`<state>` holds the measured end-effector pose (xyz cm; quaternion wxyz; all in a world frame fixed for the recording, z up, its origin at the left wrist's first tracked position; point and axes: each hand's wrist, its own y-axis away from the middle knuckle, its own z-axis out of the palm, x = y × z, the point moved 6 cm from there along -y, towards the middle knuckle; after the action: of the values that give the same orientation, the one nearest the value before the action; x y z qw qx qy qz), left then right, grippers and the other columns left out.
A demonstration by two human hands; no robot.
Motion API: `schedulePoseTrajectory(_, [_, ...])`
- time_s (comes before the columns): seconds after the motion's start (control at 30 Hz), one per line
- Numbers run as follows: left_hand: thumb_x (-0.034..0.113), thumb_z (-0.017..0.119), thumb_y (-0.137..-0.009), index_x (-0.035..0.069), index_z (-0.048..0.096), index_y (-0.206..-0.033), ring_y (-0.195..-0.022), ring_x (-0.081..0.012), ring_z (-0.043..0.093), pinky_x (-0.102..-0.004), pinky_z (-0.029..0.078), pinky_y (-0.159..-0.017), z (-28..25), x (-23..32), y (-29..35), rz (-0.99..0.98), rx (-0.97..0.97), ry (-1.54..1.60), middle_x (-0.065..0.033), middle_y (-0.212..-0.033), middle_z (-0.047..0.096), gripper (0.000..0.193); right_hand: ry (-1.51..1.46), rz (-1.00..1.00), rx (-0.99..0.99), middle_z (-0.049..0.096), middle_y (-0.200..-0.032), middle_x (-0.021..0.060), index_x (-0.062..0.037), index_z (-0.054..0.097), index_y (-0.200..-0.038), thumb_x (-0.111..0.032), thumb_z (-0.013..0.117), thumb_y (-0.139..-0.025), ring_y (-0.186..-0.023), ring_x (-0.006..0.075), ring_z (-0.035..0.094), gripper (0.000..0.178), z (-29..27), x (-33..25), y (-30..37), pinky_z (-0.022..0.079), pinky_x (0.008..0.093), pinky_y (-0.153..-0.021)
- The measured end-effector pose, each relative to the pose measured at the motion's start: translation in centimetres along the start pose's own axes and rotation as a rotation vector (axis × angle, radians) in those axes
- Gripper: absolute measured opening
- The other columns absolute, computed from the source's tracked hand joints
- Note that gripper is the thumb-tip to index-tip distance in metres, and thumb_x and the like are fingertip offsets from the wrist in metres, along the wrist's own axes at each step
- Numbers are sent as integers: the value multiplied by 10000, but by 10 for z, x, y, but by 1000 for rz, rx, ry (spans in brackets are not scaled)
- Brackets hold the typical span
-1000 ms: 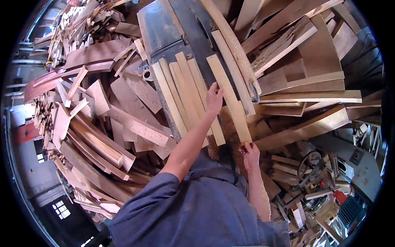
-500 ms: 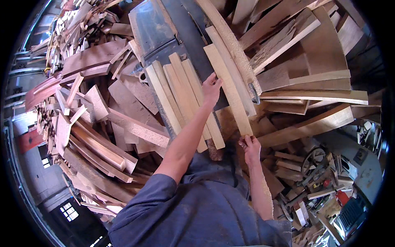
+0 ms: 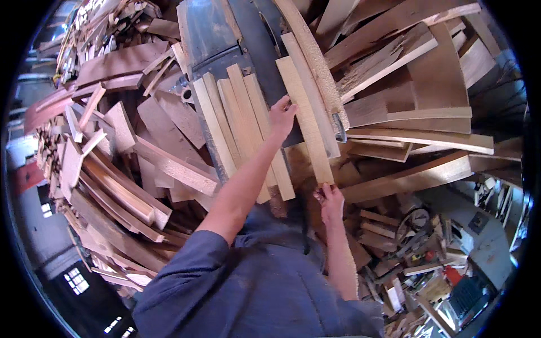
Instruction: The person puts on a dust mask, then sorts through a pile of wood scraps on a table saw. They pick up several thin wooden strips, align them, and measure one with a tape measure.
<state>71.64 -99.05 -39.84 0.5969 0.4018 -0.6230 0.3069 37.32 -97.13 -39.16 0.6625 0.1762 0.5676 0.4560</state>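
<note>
A long pale wooden board (image 3: 307,121) lies on the dark metal machine table (image 3: 251,42), pointing away from me. My right hand (image 3: 331,204) pinches its near end between thumb and fingers. Farther up, my left hand (image 3: 283,117) has its fingers curled, fingertips against the board's left edge. Just right of the board runs another pale strip (image 3: 324,121), and beside that a thicker, sawdust-covered curved piece (image 3: 321,65). Left of my left hand, several pale wooden strips (image 3: 242,112) lie side by side on the table.
Brown curved offcuts (image 3: 124,197) are heaped at the left. Wide boards (image 3: 417,90) and a long light plank (image 3: 414,179) lie at the right. A spoked handwheel (image 3: 413,222) and a green crate (image 3: 465,296) stand among scraps at the lower right.
The whole view has shifted, so the scene sits slightly farther left and higher. Both hands stay at nearly the same places along the board.
</note>
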Motion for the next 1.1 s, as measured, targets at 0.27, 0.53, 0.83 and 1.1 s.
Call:
schedulePoseTrajectory(0.27, [124,658,-880,67,710,-1201,-720,-80,619,-297,503,-690,-2,2,-4,-30,9,-148,-49,-842,728,330,100,9,-10,644,-920,39,-22,633,-1117,-244,653,-1016,-793,142,642,245,-8,-4,-4,562,301,-679])
schedulePoseTrajectory(0.53, [108,671,-880,93,708,-1231,-722,-85,610,-276,510,-720,-2,13,2,-66,7,-149,-29,-842,719,353,490,-260,174,687,-1066,96,48,650,-1243,-291,667,-983,-870,160,631,428,-11,-53,-45,524,328,-769])
schedulePoseTrajectory(0.83, [112,655,-889,56,699,-1134,-727,-98,628,-298,506,-706,1,10,2,-12,13,-106,-53,-805,699,255,1038,-685,455,708,-1010,179,30,715,-1118,-243,699,-885,-950,321,666,360,35,-130,-63,515,414,-885])
schedulePoseTrajectory(1.1, [145,665,-896,48,679,-1187,-800,-152,679,-320,518,-735,0,7,1,-100,-20,-100,-71,-885,715,307,1449,-1108,249,705,-940,148,-60,736,-960,-216,671,-901,-880,345,689,179,166,-214,-87,558,476,-764])
